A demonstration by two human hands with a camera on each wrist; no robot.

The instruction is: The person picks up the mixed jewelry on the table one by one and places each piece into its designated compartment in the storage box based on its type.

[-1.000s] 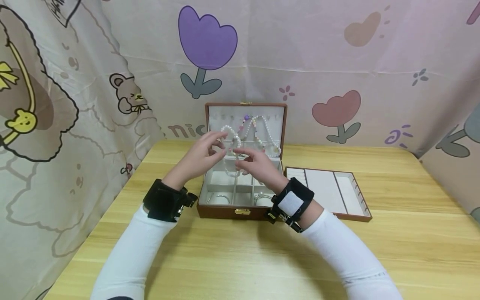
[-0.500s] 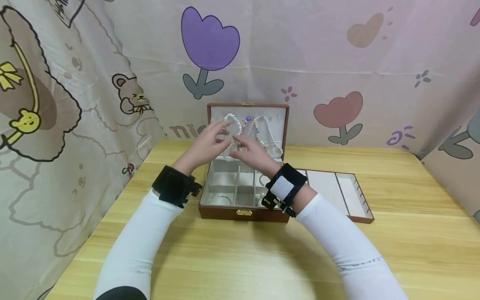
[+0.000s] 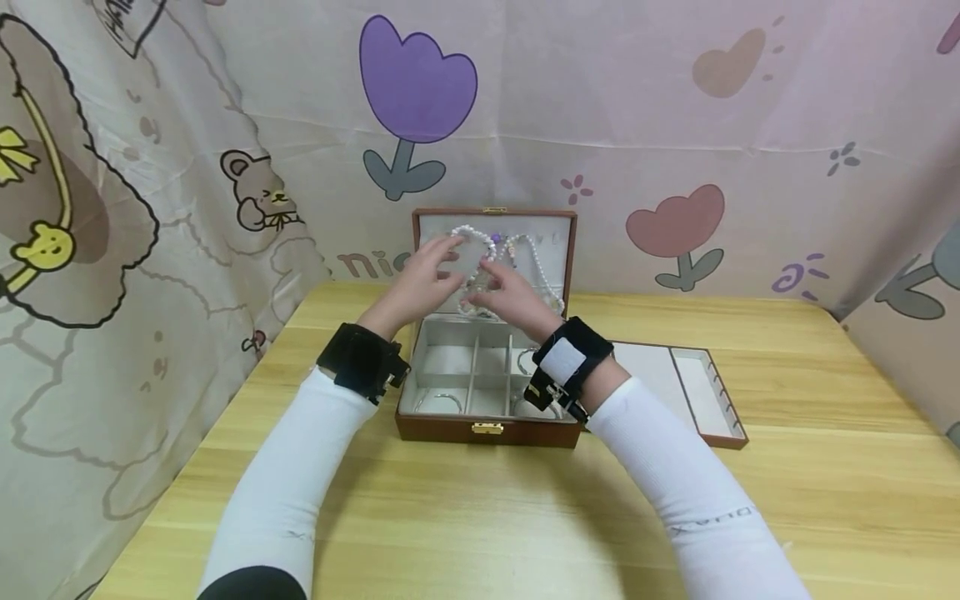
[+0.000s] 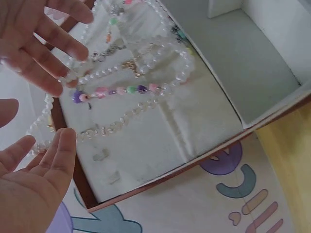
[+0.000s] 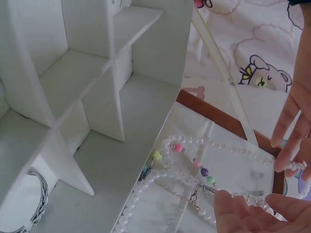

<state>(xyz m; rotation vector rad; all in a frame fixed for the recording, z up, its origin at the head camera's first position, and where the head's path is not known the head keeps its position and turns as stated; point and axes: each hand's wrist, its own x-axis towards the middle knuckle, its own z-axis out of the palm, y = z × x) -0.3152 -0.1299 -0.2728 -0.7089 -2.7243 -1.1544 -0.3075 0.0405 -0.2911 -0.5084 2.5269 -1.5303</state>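
Observation:
A white pearl necklace (image 3: 474, 230) is held up in front of the upright lid (image 3: 567, 267) of a brown jewelry box (image 3: 450, 429). My left hand (image 3: 420, 279) pinches one side of it, the beads (image 5: 295, 166) showing at its fingertips in the right wrist view. My right hand (image 3: 517, 300) has its fingertips on the other side of the strand, fingers spread, as the left wrist view shows. Another pearl necklace (image 3: 542, 262) and a strand of coloured beads (image 4: 114, 91) hang against the pale lid lining.
Below the lid, white compartments hold silver bangles, one bangle (image 3: 447, 400) at front left. A shallow lined tray (image 3: 693, 392) lies right of the box on the wooden table (image 3: 480, 517). A printed cloth (image 3: 540, 100) hangs behind.
Both hands have moved up and farther back toward the lid, carrying the pearl necklace from over the compartments to the lid lining. The box and the tray have stayed put.

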